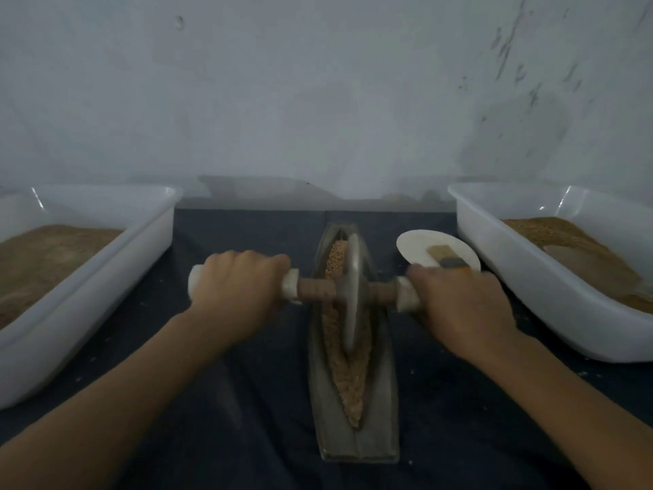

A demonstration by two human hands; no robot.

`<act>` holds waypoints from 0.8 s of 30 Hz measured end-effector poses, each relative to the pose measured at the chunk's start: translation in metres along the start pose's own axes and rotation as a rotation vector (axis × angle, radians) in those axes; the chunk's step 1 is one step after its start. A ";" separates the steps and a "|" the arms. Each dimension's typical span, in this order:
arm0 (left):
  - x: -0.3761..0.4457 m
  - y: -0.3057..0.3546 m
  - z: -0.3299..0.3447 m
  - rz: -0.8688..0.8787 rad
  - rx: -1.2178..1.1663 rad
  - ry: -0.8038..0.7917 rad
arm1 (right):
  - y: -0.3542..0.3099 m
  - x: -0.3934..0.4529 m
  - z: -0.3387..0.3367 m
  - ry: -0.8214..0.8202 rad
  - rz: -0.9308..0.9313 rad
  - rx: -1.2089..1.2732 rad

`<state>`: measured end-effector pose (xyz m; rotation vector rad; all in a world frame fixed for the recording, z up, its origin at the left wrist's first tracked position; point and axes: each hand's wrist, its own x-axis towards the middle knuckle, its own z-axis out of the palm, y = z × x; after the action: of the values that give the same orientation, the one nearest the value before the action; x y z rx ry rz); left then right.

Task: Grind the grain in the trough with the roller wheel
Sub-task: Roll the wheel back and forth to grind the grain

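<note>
Nearest the tabletop's front edge lies the pointed near end of the trough (355, 429), a long boat-shaped vessel running front to back along the middle of the dark tabletop (247, 419). Grain (349, 380) fills its channel, finer and paler at this end, coarser toward the far end.

Both forearms reach forward from the near corners, roughly level, wrists straight. The left hand (235, 286) wraps its fingers over the left handle; the right hand (459, 309) wraps the right handle the same way, so each grip is closed full round the axle ends. Between them the roller wheel (351, 295) stands upright in the trough, a little past its middle, its rim down in the grain.

The grinding stroke looks to be under way. The next move likely calls for even downward pressure from both hands while rolling the wheel along the channel, keeping it upright.

Just beyond the right hand sits a white plate (424, 247) with a small brush (446, 256). White tubs holding brown meal stand at the left edge (106, 277) and right edge (523, 277).
</note>
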<state>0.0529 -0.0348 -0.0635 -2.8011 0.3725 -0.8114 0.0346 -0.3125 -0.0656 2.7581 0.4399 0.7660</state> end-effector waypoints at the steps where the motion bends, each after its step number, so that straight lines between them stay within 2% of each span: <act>1: 0.010 -0.002 0.009 -0.040 -0.056 -0.034 | 0.001 0.015 0.005 0.032 -0.013 -0.018; 5: 0.025 -0.006 0.036 -0.148 -0.225 -0.077 | 0.001 0.061 0.009 0.051 -0.039 -0.127; 7: 0.019 -0.004 0.035 -0.165 -0.199 -0.060 | -0.002 0.058 0.003 0.044 -0.043 -0.138; 11: -0.014 -0.003 0.003 -0.038 -0.102 -0.032 | -0.006 0.007 -0.011 0.057 -0.055 -0.055; 14: -0.044 -0.002 -0.025 0.100 -0.039 0.111 | -0.004 -0.032 -0.025 0.119 -0.066 0.068; 16: -0.052 -0.004 -0.034 0.131 -0.032 0.151 | -0.002 -0.044 -0.025 0.102 -0.073 0.135; 21: -0.018 -0.001 -0.007 0.041 0.029 0.045 | 0.002 -0.005 -0.001 0.079 -0.045 0.035; 24: 0.013 -0.004 0.020 -0.078 -0.076 -0.021 | 0.004 0.036 0.017 0.096 -0.033 -0.027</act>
<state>0.0753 -0.0326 -0.0724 -2.9089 0.2983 -0.7995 0.0744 -0.3059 -0.0621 2.6907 0.4891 0.8927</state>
